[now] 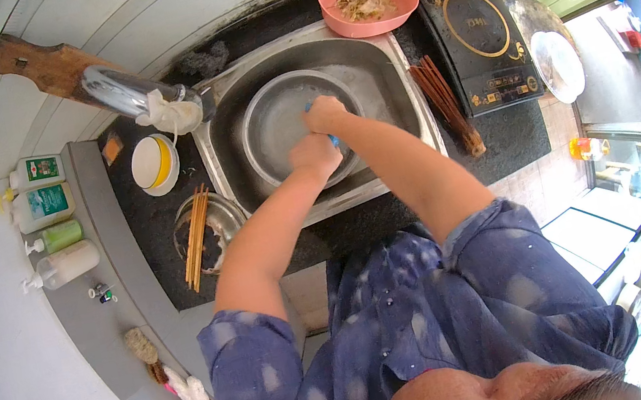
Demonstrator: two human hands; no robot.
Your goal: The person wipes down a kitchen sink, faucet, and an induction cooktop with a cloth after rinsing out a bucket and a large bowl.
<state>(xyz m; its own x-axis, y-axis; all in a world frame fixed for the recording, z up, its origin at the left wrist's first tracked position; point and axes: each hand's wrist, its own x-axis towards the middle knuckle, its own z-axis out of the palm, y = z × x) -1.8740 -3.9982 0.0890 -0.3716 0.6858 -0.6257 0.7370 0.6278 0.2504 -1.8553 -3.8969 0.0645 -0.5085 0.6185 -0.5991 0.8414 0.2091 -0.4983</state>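
Both hands are closed around a small blue cloth (334, 140), of which only bits show between and beside the fingers. My left hand (316, 156) grips it on the near side, and my right hand (326, 115) holds it just beyond. They are over a round metal basin (267, 116) that stands inside a stainless steel sink (396, 84). Whether there is water in the basin is hard to tell. A chrome faucet (114, 85) with a whitish cloth (173, 111) tied at its end reaches over the sink's left corner.
Chopsticks (198, 241) lie across a pot at left, near stacked bowls (153, 165). Pump bottles (45, 207) line the ledge. A pink strainer basket (373, 27) with food scraps sits behind the sink. At right are a bamboo brush (445, 107) and an induction cooktop (479, 43).
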